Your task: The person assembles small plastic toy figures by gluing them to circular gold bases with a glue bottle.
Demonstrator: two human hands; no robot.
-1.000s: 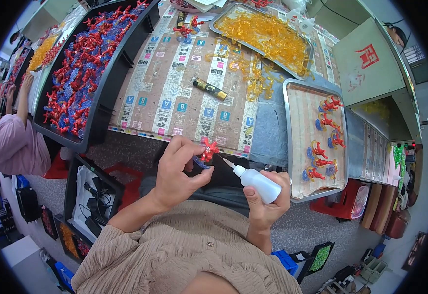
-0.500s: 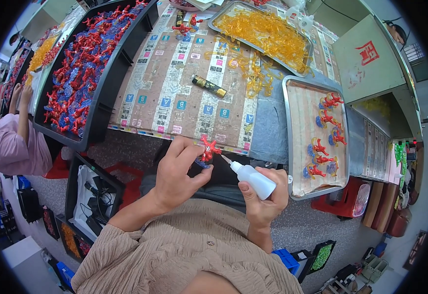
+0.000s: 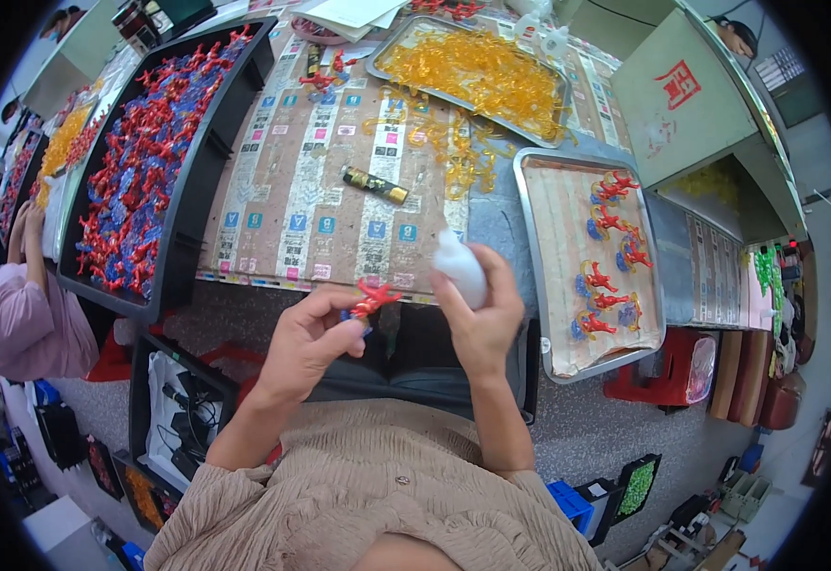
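Between the thumb and fingers of my left hand (image 3: 304, 344) is a small red figurine (image 3: 374, 298) with a blue part at its base, held just off the table's front edge. My right hand (image 3: 488, 319) grips a white squeeze bottle (image 3: 460, 269), its nozzle end pointing up and away from me. The bottle is apart from the figurine. To the right lies a metal tray (image 3: 541, 276) lined with paper, with several red figurines (image 3: 609, 221) that have blue and yellow parts.
At left stands a black bin (image 3: 182, 205) heaped with red and blue figurines. A second metal tray (image 3: 536, 131) holds transparent yellow pieces (image 3: 463, 71), some spilled over its near edge. A black and gold tube (image 3: 375, 185) lies mid-table. Another person (image 3: 35, 305) sits at far left.
The bottle has moved away from the figurine and tipped up, its nozzle no longer beside it. My left hand has shifted a little left and down with the figurine.
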